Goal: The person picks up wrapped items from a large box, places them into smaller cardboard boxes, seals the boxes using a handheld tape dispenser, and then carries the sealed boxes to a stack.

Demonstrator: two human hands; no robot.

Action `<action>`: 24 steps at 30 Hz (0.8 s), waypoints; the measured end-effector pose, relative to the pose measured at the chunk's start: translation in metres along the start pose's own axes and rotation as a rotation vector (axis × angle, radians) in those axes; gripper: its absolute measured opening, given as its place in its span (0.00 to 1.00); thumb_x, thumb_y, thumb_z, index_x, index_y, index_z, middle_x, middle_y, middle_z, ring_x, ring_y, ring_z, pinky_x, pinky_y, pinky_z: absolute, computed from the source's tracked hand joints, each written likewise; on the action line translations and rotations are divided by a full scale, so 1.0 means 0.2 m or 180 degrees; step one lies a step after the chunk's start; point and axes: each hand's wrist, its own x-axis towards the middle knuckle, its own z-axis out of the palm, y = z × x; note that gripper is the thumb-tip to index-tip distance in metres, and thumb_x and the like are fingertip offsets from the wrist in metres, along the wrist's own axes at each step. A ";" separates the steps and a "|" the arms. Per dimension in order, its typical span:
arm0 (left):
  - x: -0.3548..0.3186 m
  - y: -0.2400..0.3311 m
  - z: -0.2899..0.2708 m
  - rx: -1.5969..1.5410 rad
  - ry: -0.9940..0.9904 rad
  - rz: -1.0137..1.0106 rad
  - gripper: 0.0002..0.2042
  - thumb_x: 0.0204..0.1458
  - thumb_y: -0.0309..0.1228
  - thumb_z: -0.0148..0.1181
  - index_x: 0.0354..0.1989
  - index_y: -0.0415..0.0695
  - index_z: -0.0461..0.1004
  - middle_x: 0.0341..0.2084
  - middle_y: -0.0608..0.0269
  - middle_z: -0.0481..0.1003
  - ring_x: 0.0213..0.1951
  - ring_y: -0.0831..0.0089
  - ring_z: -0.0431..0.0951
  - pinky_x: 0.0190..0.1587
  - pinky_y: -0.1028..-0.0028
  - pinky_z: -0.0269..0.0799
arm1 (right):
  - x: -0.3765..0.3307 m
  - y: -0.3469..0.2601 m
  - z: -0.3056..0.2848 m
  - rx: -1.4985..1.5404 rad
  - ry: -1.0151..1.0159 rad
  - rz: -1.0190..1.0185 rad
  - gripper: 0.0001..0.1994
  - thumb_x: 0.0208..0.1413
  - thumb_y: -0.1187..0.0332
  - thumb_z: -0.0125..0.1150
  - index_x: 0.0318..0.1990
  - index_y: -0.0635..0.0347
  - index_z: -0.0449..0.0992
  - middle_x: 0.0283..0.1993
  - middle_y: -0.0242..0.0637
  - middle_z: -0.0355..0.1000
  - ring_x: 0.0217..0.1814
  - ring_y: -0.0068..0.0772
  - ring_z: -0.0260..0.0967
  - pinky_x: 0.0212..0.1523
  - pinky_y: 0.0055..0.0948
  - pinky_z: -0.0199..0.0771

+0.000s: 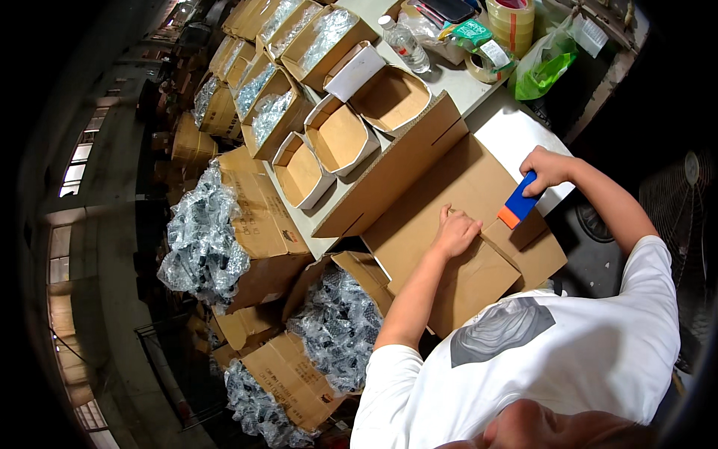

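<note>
A large flattened cardboard box [410, 212] lies in front of me, its long far flap [404, 161] standing up. My left hand [458, 230] rests on the cardboard near the middle, index finger stretched out and the others partly bent, holding nothing that I can see. In my right hand [550, 170] is a blue hand tool with an orange end [518, 200], its exact kind unclear. The fingers are wrapped round the blue part, and the orange end is at the cardboard beside a slit between two flaps, to the right of my left hand.
Beyond the flap stand white-sided open boxes [340, 135] and cartons of bubble-wrapped items [321, 37]. A bottle [405, 45], tape rolls [511, 19] and a green bag [542, 71] sit at the far right. Cartons with bubble-wrapped goods [340, 322] crowd the left; a fan [688, 202] stands right.
</note>
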 end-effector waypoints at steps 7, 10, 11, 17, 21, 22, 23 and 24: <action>-0.07 0.14 0.02 0.0445 0.0058 0.0286 0.14 0.54 0.42 0.46 0.37 0.47 0.73 0.40 0.65 0.72 0.48 0.64 0.67 0.62 0.41 0.31 | 0.11 -0.06 0.24 -0.0792 -0.0183 0.0370 0.22 0.35 0.43 0.60 0.20 0.55 0.77 0.21 0.40 0.72 0.29 0.42 0.70 0.43 0.35 0.58; -0.13 0.26 0.09 0.0934 0.0134 0.0236 0.16 0.52 0.45 0.47 0.37 0.46 0.74 0.42 0.64 0.71 0.52 0.63 0.65 0.63 0.40 0.31 | 0.15 -0.22 0.34 -0.1016 -0.0157 0.0846 0.22 0.35 0.43 0.61 0.23 0.55 0.79 0.23 0.41 0.74 0.32 0.40 0.72 0.43 0.36 0.59; -0.12 0.30 0.10 0.1146 0.0201 0.0244 0.20 0.51 0.49 0.49 0.36 0.43 0.75 0.41 0.63 0.72 0.54 0.63 0.64 0.63 0.40 0.33 | 0.14 -0.26 0.35 -0.1100 -0.0088 0.1115 0.21 0.36 0.45 0.60 0.23 0.55 0.79 0.24 0.42 0.74 0.32 0.40 0.73 0.44 0.37 0.60; -0.03 0.48 0.10 0.1970 -0.1101 -0.0341 0.31 0.50 0.59 0.44 0.35 0.41 0.79 0.32 0.60 0.76 0.50 0.60 0.67 0.63 0.42 0.28 | 0.07 -0.32 0.27 -0.0851 0.1200 0.1493 0.14 0.45 0.54 0.60 0.25 0.56 0.76 0.26 0.39 0.73 0.34 0.42 0.70 0.40 0.41 0.59; 0.00 0.49 0.18 0.1453 -0.0692 -0.0702 0.31 0.49 0.60 0.44 0.52 0.48 0.70 0.53 0.59 0.66 0.61 0.58 0.56 0.64 0.44 0.26 | 0.02 -0.17 0.55 -0.1056 0.1591 0.1029 0.11 0.47 0.65 0.60 0.37 0.56 0.70 0.35 0.38 0.70 0.40 0.42 0.67 0.39 0.43 0.58; -0.10 0.42 0.31 0.1164 0.0341 -0.0532 0.32 0.49 0.59 0.44 0.56 0.50 0.66 0.58 0.60 0.61 0.63 0.58 0.52 0.64 0.44 0.27 | 0.01 -0.16 0.63 -0.1188 0.1471 0.1004 0.13 0.46 0.66 0.60 0.39 0.55 0.69 0.38 0.38 0.69 0.43 0.40 0.66 0.40 0.43 0.58; -0.17 0.39 0.39 0.0890 0.1371 -0.0364 0.33 0.49 0.59 0.44 0.60 0.53 0.62 0.63 0.60 0.55 0.66 0.57 0.47 0.64 0.44 0.27 | -0.02 -0.15 0.71 -0.1177 0.1557 0.0875 0.15 0.44 0.68 0.61 0.41 0.55 0.68 0.40 0.37 0.68 0.46 0.39 0.64 0.41 0.43 0.57; -0.24 0.42 0.35 0.0643 0.0754 -0.1061 0.33 0.49 0.58 0.46 0.63 0.55 0.57 0.65 0.62 0.48 0.67 0.57 0.42 0.63 0.43 0.29 | -0.06 -0.14 0.77 -0.1156 0.1645 0.0804 0.17 0.43 0.69 0.62 0.43 0.55 0.67 0.42 0.36 0.67 0.49 0.37 0.62 0.42 0.43 0.56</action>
